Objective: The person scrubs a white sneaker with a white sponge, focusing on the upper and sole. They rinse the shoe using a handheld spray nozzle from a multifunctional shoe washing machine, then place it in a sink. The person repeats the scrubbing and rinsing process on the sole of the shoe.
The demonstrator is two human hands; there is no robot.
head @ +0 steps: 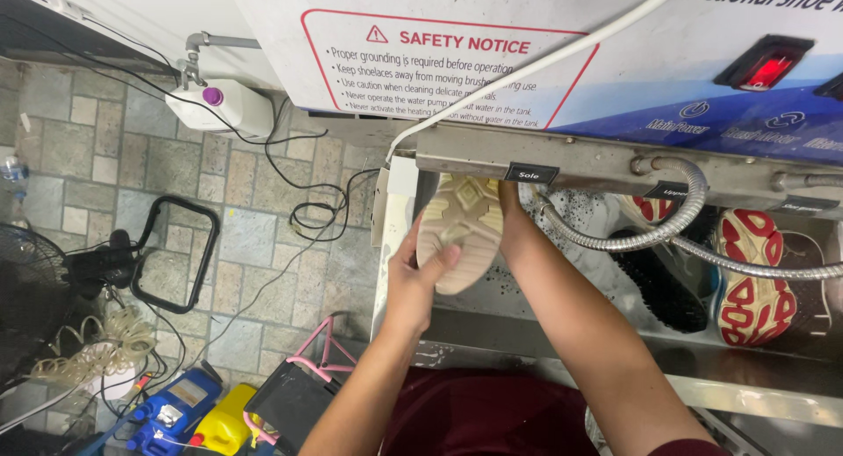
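Observation:
A shoe with a beige sole (463,232) is held sole-up at the left end of a shoe-washing machine's trough (492,324). My left hand (414,276) grips its heel end from the left, thumb lying across the sole. My right hand (514,219) holds the shoe's right side near the toe, the fingers mostly hidden behind the shoe and under the machine's metal ledge (562,164). The shoe's upper faces down and is out of sight.
A shoe with a red-and-white sole (751,280) and a black brush (654,285) lie in the trough to the right. A flexible metal hose (667,232) curves across it. On the tiled floor at left are cables, a black fan (31,289), blue and yellow containers and a white canister (224,104).

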